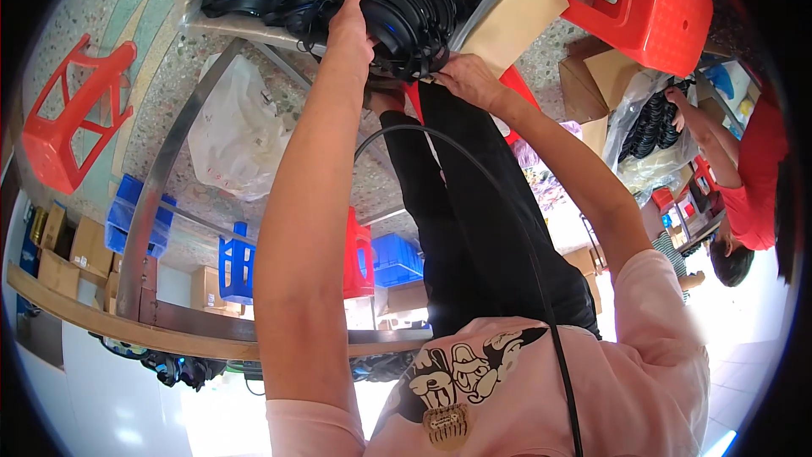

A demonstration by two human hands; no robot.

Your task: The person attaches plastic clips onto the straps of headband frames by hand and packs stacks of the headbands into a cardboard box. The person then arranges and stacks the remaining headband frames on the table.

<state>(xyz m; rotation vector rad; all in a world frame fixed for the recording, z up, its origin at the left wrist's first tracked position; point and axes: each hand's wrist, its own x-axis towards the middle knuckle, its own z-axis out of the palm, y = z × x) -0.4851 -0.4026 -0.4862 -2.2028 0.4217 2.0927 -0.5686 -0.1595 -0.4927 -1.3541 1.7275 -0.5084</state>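
Note:
In the head view, an open cardboard box lined with clear plastic holds rows of black curved pieces with thin straps; I cannot tell their exact kind. My left hand is closed at the left side of a stack of them, thumb on top and the other fingers mostly hidden behind the pieces. At the stack's near right end, by the box corner, my right hand pinches with fingertips together. What lies between those fingertips is too small to make out.
A metal-framed stand with crumpled clear plastic is to the left. Red stools stand on both sides. At right, a person in red handles black pieces in another lined box.

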